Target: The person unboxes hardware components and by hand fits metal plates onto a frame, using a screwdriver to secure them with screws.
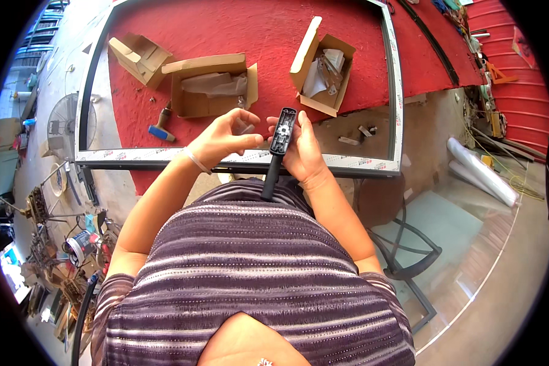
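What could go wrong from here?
The black handle, steadied by the right hand, could slip and mark the frame's near edge close by.

Its recessed back faces up with the mechanism exposed, so grit might get in, or a piece work loose if any isn't fixed.

The right-hand open box holds loose-looking parts; a bump could spill them.

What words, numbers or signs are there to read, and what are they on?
White-filmed frame: red and dark print, too small to read.
Tub at lower left: markings, too blurred to read.
Black handle in the right hand: no writing I can make out.
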Demonstrator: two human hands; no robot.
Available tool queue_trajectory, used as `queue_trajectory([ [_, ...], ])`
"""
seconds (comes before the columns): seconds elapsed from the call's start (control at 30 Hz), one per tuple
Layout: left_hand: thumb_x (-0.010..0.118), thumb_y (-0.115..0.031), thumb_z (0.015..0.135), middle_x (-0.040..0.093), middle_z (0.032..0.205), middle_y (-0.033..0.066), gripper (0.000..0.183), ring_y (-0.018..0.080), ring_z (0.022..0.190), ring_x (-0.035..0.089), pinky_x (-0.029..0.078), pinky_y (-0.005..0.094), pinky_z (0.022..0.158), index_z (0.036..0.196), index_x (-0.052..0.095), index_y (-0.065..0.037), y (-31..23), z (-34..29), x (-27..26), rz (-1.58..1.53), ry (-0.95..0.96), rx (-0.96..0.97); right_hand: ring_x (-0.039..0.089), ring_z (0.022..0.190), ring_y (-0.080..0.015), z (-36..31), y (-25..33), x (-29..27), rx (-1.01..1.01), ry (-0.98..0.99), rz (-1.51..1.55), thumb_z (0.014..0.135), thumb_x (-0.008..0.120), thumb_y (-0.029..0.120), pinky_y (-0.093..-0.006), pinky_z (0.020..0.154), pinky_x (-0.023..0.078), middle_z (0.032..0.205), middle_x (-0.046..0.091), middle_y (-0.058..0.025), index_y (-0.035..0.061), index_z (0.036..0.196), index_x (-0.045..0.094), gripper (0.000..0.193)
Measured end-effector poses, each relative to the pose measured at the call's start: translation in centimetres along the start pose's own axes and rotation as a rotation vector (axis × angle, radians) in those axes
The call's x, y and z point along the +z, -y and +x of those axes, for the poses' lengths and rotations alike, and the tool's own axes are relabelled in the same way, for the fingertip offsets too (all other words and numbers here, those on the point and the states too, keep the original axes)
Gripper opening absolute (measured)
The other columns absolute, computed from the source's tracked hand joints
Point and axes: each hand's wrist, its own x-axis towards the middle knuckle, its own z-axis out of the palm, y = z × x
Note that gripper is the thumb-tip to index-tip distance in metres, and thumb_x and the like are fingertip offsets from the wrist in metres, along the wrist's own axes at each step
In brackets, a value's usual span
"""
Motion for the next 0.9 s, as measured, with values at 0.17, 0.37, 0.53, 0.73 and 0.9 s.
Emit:
queue_trajectory([
  [0.17,0.082,-0.029,0.073,0.064,0.088,0.0078,0.053,0.0136,0.077,0.060,0.050,0.0288,0.073,0.108,0.057,0.002,1.6,-1.1,1.9,0.391,-0.154,0.207,0.058,0.097,-0.0166,-0.5,-2.3,2.6,-0.103,-0.018,-0.008,0.101,0.038,0.047,-0.0343,0.088,0.049,0.111,0.062,-0.0087,0.0030,0.120,0.055,0.050],
  [0.37,0.078,-0.019,0.074,0.065,0.075,0.0041,0.033,0.0062,0.067,0.059,0.049,0.0228,0.061,0.097,0.065,0.001,1.5,-1.8,1.3,0.319,-0.393,0.243,0.053,0.114,-0.0219,-1.4,-4.4,3.1,-0.082,0.230,0.190,0.104,0.033,0.039,-0.0396,0.102,0.041,0.121,0.056,-0.0082,0.0057,0.129,0.046,0.043],
  [0.53,0.075,-0.015,0.079,0.066,0.075,0.0027,0.029,0.0060,0.066,0.060,0.049,0.0217,0.060,0.100,0.065,0.002,2.3,-1.7,-0.3,0.250,-0.397,0.255,0.055,0.111,-0.0202,-1.7,-5.1,3.9,0.007,0.181,0.046,0.100,0.046,0.034,-0.0428,0.096,0.046,0.119,0.058,-0.0059,0.0107,0.123,0.052,0.033],
  [0.73,0.068,-0.012,0.085,0.069,0.083,0.0090,0.030,0.0082,0.077,0.065,0.053,0.0222,0.066,0.107,0.060,0.006,0.5,-2.2,-2.0,0.050,-0.228,0.225,0.061,0.097,-0.0209,-0.5,-4.5,3.7,-0.073,0.338,-0.074,0.097,0.053,0.034,-0.0401,0.089,0.050,0.098,0.062,-0.0055,0.0070,0.117,0.054,0.033],
  [0.9,0.065,-0.021,0.088,0.064,0.070,0.0044,0.024,0.0051,0.062,0.055,0.046,0.0224,0.055,0.085,0.066,0.002,-0.2,-2.0,-1.7,0.279,-0.319,0.461,0.058,0.069,-0.0139,-1.7,-3.8,6.3,-0.305,0.200,-0.450,0.100,0.049,0.027,-0.0275,0.061,0.049,0.080,0.058,-0.0057,0.0056,0.108,0.051,0.022],
])
